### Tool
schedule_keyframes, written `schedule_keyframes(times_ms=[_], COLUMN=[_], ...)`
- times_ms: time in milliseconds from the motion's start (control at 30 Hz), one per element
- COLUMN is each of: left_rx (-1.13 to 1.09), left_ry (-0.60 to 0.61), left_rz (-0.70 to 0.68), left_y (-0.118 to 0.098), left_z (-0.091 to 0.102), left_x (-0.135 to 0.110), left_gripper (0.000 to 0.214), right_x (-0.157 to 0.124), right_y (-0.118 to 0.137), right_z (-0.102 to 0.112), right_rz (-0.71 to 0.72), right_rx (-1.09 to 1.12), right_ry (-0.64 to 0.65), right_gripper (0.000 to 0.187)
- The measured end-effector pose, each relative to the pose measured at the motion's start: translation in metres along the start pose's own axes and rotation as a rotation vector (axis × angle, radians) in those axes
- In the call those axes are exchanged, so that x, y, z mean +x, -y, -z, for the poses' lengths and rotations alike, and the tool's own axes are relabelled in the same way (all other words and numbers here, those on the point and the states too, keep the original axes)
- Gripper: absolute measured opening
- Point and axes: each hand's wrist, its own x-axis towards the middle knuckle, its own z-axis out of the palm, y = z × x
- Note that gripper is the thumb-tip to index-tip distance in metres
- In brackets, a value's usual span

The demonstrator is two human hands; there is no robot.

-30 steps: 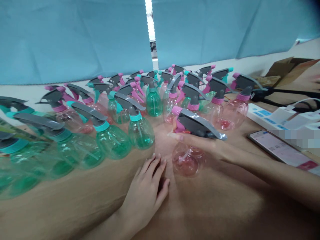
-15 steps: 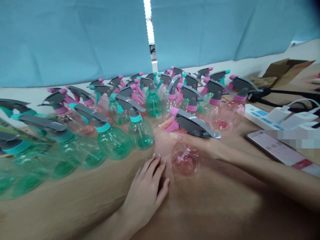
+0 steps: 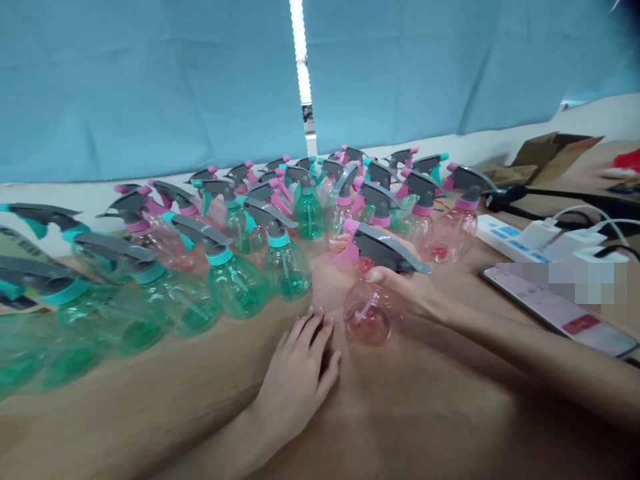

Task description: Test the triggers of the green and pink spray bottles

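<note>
In front of me stands a pink spray bottle (image 3: 369, 321) with a clear round body, a grey head and a pink trigger and nozzle. My right hand (image 3: 417, 285) is closed round its neck from the right, thumb at the near side of the collar and fingertips partly hidden behind the head. My left hand (image 3: 299, 367) rests palm down on the tabletop (image 3: 200, 407), its fingers stretched out, and it holds nothing. A green spray bottle (image 3: 289, 270) with a turquoise collar is the closest one beyond the left fingertips.
Several more pink and green spray bottles (image 3: 237, 290) crowd the left side and back. At right lie a phone (image 3: 555, 310), a white power strip (image 3: 510, 237) with plugs, black straps (image 3: 555, 193) and an open cardboard box (image 3: 555, 160). Blue cloth (image 3: 200, 87) hangs behind.
My right thumb was stretched past the bottle's neck and is now drawn back against the collar. The view has shifted slightly. My left hand stays in place.
</note>
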Motion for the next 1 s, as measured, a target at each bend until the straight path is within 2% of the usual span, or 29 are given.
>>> schedule_keyframes(times_ms=[167, 333, 433, 533, 600, 700, 833, 1000], left_rx=[-0.003, -0.017, -0.018, -0.017, -0.014, -0.011, -0.011, -0.021], left_ry=[-0.009, -0.017, -0.037, -0.049, -0.052, -0.051, -0.055, -0.067], left_rz=[0.008, 0.018, 0.020, 0.017, 0.012, 0.002, -0.011, -0.037], left_y=[0.000, -0.001, -0.001, -0.001, -0.001, -0.001, -0.001, -0.002], left_z=[0.001, 0.002, 0.001, 0.000, 0.000, 0.000, 0.000, 0.000], left_x=[0.000, 0.001, 0.001, 0.001, 0.001, 0.001, 0.000, -0.010], left_gripper=[0.039, 0.037, 0.035, 0.034, 0.034, 0.036, 0.036, 0.035], right_x=[-0.001, -0.001, -0.006, -0.019, -0.030, -0.043, -0.046, -0.032], right_y=[0.017, 0.003, -0.003, 0.006, 0.016, 0.024, 0.014, -0.004], right_z=[-0.001, -0.002, 0.004, 0.013, 0.019, 0.025, 0.023, 0.009], right_rz=[-0.018, 0.012, 0.032, 0.070, 0.015, -0.033, -0.026, -0.011], right_rx=[-0.058, -0.052, -0.164, -0.293, -0.379, -0.486, -0.457, -0.436], right_ry=[-0.077, -0.111, -0.074, 0.009, 0.057, 0.033, 0.035, 0.030], right_gripper=[0.042, 0.043, 0.041, 0.043, 0.047, 0.050, 0.045, 0.046])
